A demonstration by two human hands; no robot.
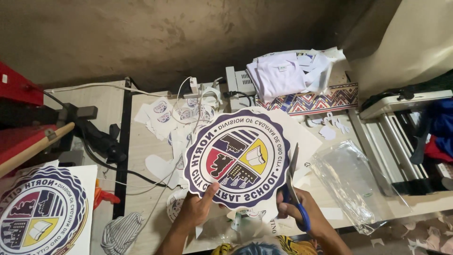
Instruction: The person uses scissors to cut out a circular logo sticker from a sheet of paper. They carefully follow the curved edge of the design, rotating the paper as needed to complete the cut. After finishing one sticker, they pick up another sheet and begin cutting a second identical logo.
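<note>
My left hand (197,208) grips the lower edge of a large round printed emblem sheet (238,158) with a scalloped purple border, holding it up over the table. My right hand (298,208) holds blue-handled scissors (293,186), their blades pointing up along the emblem's right edge, where white paper margin still shows. Both hands are near the table's front edge.
Smaller cut emblem prints and paper scraps (165,115) lie behind. Another large emblem sheet (42,212) lies at left. Folded white shirts (281,75) sit on patterned cloth at back. A clear plastic bag (351,182) lies right; cables (141,174) cross the wooden table (141,156).
</note>
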